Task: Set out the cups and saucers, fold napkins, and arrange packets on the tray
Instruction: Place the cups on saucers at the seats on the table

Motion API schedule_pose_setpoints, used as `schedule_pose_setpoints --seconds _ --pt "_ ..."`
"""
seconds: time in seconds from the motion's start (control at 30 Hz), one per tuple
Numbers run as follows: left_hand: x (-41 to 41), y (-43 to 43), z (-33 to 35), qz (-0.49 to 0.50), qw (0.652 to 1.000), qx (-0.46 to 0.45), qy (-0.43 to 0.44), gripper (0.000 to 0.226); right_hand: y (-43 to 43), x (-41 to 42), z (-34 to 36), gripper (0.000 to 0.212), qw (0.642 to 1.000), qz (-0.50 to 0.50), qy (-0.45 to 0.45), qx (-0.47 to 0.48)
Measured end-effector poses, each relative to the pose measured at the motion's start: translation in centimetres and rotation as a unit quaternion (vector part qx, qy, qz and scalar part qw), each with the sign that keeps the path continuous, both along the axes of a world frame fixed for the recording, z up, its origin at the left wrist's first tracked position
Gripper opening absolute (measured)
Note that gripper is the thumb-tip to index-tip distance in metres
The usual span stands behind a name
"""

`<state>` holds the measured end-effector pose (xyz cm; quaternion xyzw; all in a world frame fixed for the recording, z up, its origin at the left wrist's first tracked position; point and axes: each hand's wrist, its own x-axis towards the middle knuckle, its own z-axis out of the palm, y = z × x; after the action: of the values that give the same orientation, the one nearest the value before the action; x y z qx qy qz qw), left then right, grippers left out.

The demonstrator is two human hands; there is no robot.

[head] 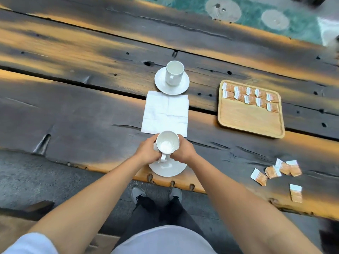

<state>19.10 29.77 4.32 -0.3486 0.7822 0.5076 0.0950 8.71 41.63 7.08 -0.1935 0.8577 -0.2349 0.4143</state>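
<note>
From my feed, both forearms run bare down to the wrists, with no watch, band or ring that I can make out on the left hand (146, 153) or the right hand (182, 152). Far back from the left hand, at the shoulder, I see the edge of a short pale sleeve (27, 243). A light grey-lilac shirt front (165, 239) fills the view behind both hands. Below and between the hands are dark trousers (165, 211), frayed at the hems, and grey lace-up shoes (137, 194).
</note>
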Motion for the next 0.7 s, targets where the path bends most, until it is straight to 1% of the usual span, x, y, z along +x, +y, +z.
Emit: schedule_pose_setpoints --seconds 0.1,0.27,0.43,0.7 --pt "-0.1 0.7 -0.3 0.001 1.000 0.004 0.004 0.075 0.8 0.0 -0.3 0.063 1.000 -0.012 -0.009 -0.002" --pt "0.2 1.2 -0.5 0.001 1.000 0.010 0.007 0.078 1.5 0.1 -1.2 0.071 1.000 -0.009 -0.015 -0.003" --pt "0.7 1.9 -1.1 0.009 1.000 0.020 0.003 0.070 2.0 0.0 -1.7 0.073 0.999 0.004 -0.027 0.018" --pt "1.4 2.3 -1.6 0.011 0.999 0.028 -0.015 0.068 2.3 0.7 -2.6 0.066 0.999 0.000 -0.042 0.025"
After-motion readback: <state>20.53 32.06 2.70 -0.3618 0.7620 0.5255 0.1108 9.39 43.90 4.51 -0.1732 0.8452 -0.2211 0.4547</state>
